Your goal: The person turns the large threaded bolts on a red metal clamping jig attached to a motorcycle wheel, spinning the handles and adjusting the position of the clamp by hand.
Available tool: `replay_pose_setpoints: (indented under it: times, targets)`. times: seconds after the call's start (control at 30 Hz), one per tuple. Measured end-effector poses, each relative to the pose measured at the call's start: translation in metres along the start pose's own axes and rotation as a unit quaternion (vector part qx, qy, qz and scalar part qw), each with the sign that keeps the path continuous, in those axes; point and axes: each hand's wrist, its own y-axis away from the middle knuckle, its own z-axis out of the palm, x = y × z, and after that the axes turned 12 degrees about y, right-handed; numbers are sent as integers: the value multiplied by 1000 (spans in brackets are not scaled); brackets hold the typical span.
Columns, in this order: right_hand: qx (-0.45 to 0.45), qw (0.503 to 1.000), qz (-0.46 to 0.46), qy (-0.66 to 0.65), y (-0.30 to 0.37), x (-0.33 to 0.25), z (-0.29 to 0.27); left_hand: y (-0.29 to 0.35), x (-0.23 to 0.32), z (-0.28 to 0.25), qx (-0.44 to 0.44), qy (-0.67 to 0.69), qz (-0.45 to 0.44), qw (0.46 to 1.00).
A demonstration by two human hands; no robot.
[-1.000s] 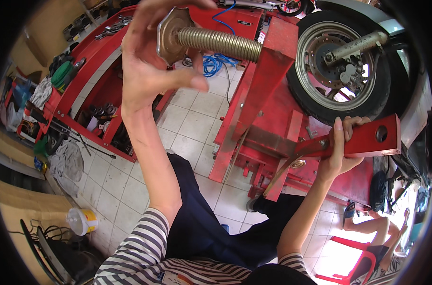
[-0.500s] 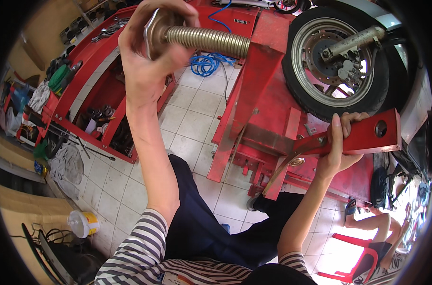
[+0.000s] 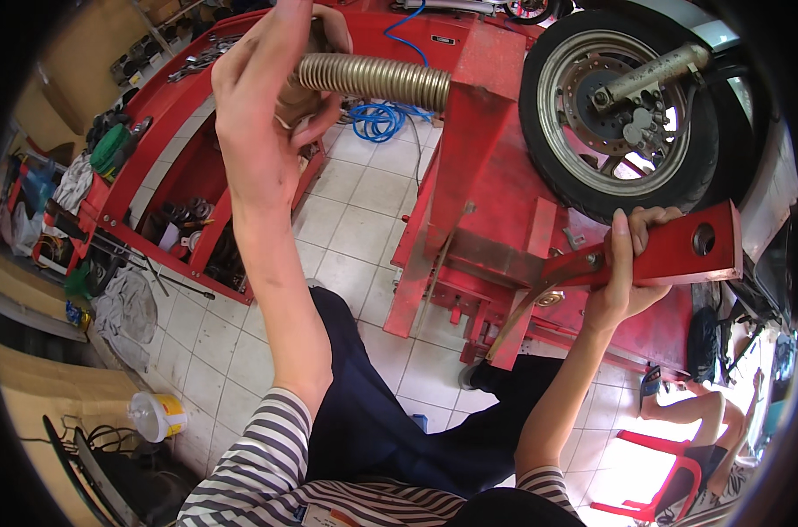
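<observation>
My left hand (image 3: 263, 105) is wrapped round the head of a large threaded bolt (image 3: 377, 79), and its fingers hide most of that head. The bolt's coarse thread runs rightward into the top of a red steel upright (image 3: 469, 149). On the right, my right hand (image 3: 632, 263) grips a red metal arm (image 3: 697, 246) with a round hole near its end. Its fingers curl over the arm from above. Just beyond stands a motorcycle wheel (image 3: 614, 114) with a black tyre, a brake disc and a silver fork leg.
A red workbench (image 3: 184, 211) holding tools and small parts stands on the left. Coiled blue hose (image 3: 379, 121) lies on the tiled floor (image 3: 351, 228) behind. A white bucket (image 3: 158, 416) is at lower left. At lower right, a person's legs (image 3: 706, 413) show beside a red chair (image 3: 649, 439).
My left hand has turned about the bolt head, its back now covering more of it, while the thread stays in the upright. My right hand keeps its hold on the red arm.
</observation>
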Motion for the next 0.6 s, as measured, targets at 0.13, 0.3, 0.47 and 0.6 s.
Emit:
replay_pose_setpoints:
  times: [0.13, 0.3, 0.47, 0.6]
  targets:
    - [11, 998, -38, 38, 0, -2, -3, 8, 0, 51, 265, -111, 74, 955]
    - [14, 1000, 6, -6, 2, -5, 6, -8, -3, 1, -155, -37, 152, 975]
    - [9, 999, -44, 16, 3, 0, -2, 4, 3, 37, 240, -116, 71, 961]
    - [6, 999, -41, 13, 2, -2, -2, 5, -13, 7, -19, -57, 169, 984]
